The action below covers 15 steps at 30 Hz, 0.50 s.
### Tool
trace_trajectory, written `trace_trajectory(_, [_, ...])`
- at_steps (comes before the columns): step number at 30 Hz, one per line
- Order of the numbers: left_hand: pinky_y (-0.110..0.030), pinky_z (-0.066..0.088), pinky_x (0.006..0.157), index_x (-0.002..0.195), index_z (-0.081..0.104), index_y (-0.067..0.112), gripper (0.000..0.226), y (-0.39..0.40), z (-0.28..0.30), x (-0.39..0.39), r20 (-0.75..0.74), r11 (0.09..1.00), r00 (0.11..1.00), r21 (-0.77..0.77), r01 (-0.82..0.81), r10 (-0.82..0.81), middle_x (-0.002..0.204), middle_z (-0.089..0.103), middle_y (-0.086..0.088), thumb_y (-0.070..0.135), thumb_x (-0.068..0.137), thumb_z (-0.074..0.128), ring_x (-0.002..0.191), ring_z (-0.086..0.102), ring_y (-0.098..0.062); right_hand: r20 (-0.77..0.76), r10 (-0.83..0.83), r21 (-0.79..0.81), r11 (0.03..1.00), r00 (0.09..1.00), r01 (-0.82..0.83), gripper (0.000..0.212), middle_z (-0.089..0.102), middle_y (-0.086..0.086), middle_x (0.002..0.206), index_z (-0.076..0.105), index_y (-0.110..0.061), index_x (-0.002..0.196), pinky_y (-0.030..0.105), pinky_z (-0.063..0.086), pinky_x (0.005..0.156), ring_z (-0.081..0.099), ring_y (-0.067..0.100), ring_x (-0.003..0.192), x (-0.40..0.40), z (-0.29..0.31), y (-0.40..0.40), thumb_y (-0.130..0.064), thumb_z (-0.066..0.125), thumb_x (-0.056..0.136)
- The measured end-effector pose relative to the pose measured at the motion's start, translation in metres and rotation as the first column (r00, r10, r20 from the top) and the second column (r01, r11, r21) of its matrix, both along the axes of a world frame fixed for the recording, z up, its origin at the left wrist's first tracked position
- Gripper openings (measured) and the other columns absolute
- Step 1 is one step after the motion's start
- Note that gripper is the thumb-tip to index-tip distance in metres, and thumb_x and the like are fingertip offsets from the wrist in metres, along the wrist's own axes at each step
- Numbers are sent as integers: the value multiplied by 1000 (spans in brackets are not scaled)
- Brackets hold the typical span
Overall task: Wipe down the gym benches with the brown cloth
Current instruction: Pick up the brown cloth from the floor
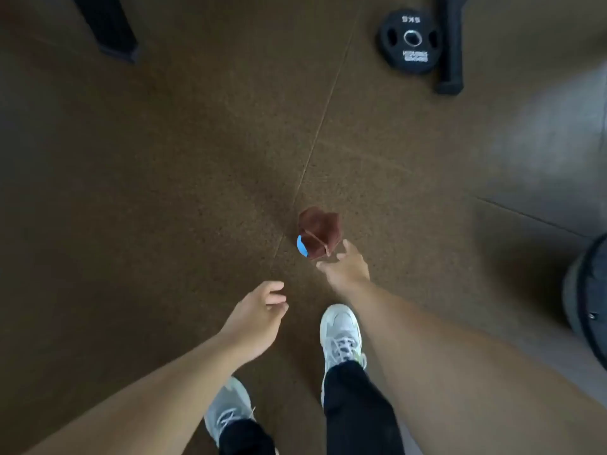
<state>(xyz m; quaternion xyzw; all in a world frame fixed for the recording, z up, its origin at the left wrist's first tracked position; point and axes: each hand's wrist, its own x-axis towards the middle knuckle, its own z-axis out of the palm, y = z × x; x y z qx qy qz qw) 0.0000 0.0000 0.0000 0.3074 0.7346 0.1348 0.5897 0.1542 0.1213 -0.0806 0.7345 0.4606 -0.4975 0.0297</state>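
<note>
Bare forearms fill the bottom of the view, both reaching down toward the floor. Right hand (345, 266): fingers spread and extended, tips just short of, or barely touching, the crumpled brown cloth (318, 232); I cannot tell which. It has hold of nothing yet. Left hand (258, 315): fingers loosely curled, empty, hanging apart from the cloth and lower in the view.

The cloth lies bunched on the brown speckled rubber floor (164, 192), just right of a thin seam line running diagonally across the mat, near the floor's middle. A small blue patch (301, 246) shows at its left edge; what it is cannot be made out.

Further out: two white lace-up trainers (340, 336) below black trouser legs. A black round weight plate (410, 41) lies near the top right corner of the floor, touching a black bar-like frame foot (451, 44). Another black frame piece (105, 24) sits at the top left. A grey rounded object (588, 303) cuts in at the right edge.

Progress, judged: at the very start. Cloth not picked up; no bench pad in view, so all wiping remains.

Containers: none visible.
</note>
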Motion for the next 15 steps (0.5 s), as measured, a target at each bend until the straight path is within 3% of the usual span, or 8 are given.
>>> trace_trajectory(2, [-7, 38, 70, 144, 47, 30, 40, 7, -24, 5, 21, 999, 999, -35, -39, 39, 133, 61, 13, 28, 104, 50, 104, 56, 3, 25, 42, 20, 999, 999, -43, 81, 65, 0, 131, 45, -27, 149, 30, 46, 96, 61, 25, 125, -7, -26, 18, -35, 85, 79])
trace_trajectory(5, [-7, 39, 71, 141, 49, 31, 39, 5, -49, 14, 37, 990, 994, -97, -99, 103, 127, 62, 14, 28, 103, 54, 102, 58, 7, 109, 19, 14, 1000, 994, -20, 83, 61, 3, 134, 47, -21, 143, 41, 50, 102, 60, 29, 126, -17, -62, 27, -49, 84, 75])
trace_trajectory(11, [-5, 42, 72, 131, 56, 32, 31, -9, -49, 36, 57, 950, 977, -250, -187, 207, 119, 67, 12, 28, 100, 60, 102, 61, 6, 319, 179, 145, 961, 931, -235, 31, 65, 6, 122, 56, -16, 123, 44, 46, 93, 61, 32, 118, -14, -48, 12, -38, 54, 102])
trace_trajectory(15, [-2, 40, 63, 125, 59, 31, 25, -9, -27, 44, 87, 919, 958, -316, -234, 273, 109, 69, 14, 29, 100, 60, 86, 61, 9, 360, 207, 391, 852, 910, -348, 20, 61, 3, 106, 56, -15, 100, 42, 40, 90, 57, 28, 107, -3, -6, -2, -35, 51, 101])
